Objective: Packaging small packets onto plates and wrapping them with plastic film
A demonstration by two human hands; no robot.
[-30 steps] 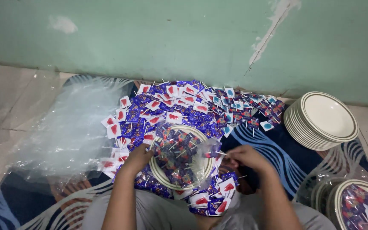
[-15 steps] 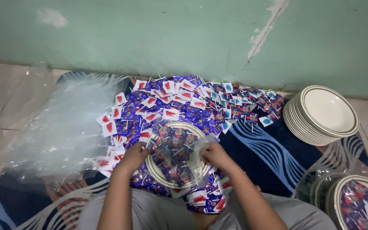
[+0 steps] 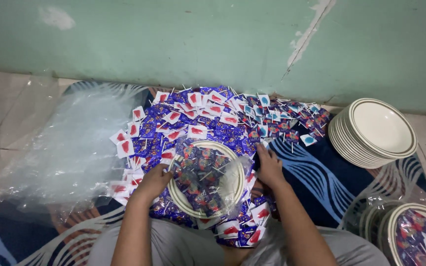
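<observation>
A cream plate [image 3: 177, 197] heaped with wrapped lollipops [image 3: 200, 177] and loosely sheathed in a clear plastic bag [image 3: 237, 170] sits on the patterned mat [image 3: 316, 177] just in front of the person's lap; it looks stiff and breakable under a thin, slippery film, so the rim is probably the surest place to take hold. The left hand [image 3: 153, 182] has its fingers curled onto the plate's left edge, while the right hand [image 3: 269, 167] rests at the right edge with fingers together on the plastic. More lollipops [image 3: 213, 116] litter the mat, with crumpled plastic sheeting [image 3: 70, 152] left, stacked plates [image 3: 375, 133] right, a tiled floor [image 3: 6, 108] and green wall [image 3: 173, 39] beyond.
</observation>
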